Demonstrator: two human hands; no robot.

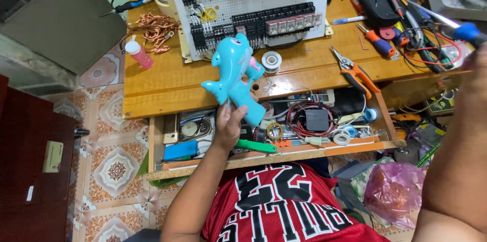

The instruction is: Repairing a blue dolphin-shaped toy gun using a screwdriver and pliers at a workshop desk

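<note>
**Blue dolphin toy held up over the open drawer**

Head view, looking down.

- Left hand [229, 123], centre of frame: grip closed on the lower end of a blue dolphin toy [237, 76]. Fingers wrap the tail part; the rest of the body rises above the hand toward the upper middle, tilted, head uppermost. Pink patch on its side.
- Toy sits in front of the near edge of the wooden table [167, 87], hanging over the open drawer [274, 155] below.
- Right hand [477, 77], far right edge, largely cut off and blurred: grip closed on a blue-handled screwdriver [464, 31], its shaft running up and left across the clutter at upper right. Well apart from the toy.
- On the table, upper middle: white perforated board [253, 4] carrying black relay blocks and wiring. A solder spool [271, 60] lies just right of the toy's head.
- Orange-handled pliers [355, 72] right of centre; tangle of copper wire [157, 29] at upper left.
- Drawer packed with coiled wire, tape rolls, small tools.
- Pink plastic bag [393, 191], lower right.
</note>
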